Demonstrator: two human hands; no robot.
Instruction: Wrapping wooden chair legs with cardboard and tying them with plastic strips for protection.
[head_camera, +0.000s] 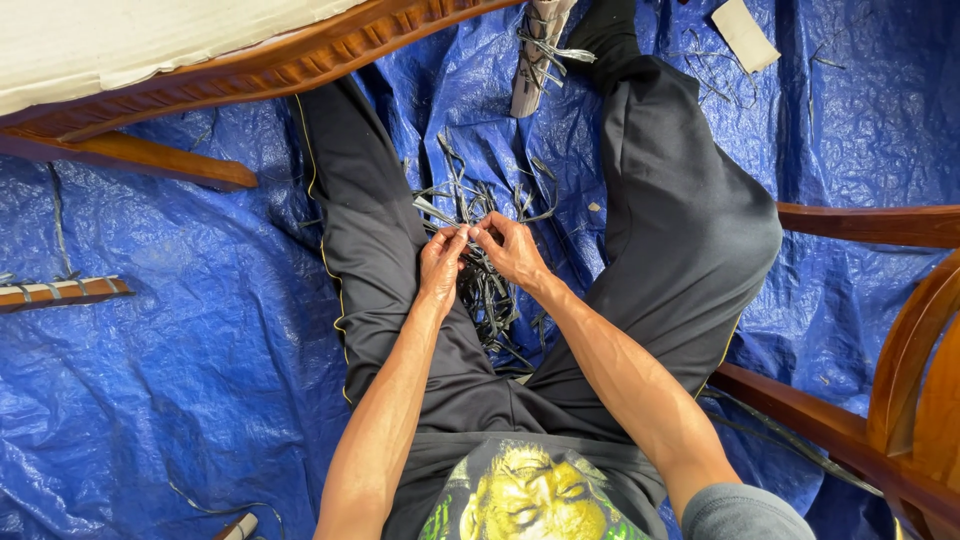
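Both hands meet over the lap: the left hand (441, 262) and right hand (512, 250) each pinch one thin grey strip (436, 212), fingertips nearly touching. It seems to run far-left from the grip, its long axis slanting toward the dark tangle of strips (487, 285) on the blue tarp (180, 350) between the legs.

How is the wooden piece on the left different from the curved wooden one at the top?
The left wooden piece is short, straight and wrapped with dark strips; the curved wooden frame is long, bowed and bare. The left piece lies alone on the blue tarp; the frame borders a pale panel. Both are glossy reddish-brown wood.
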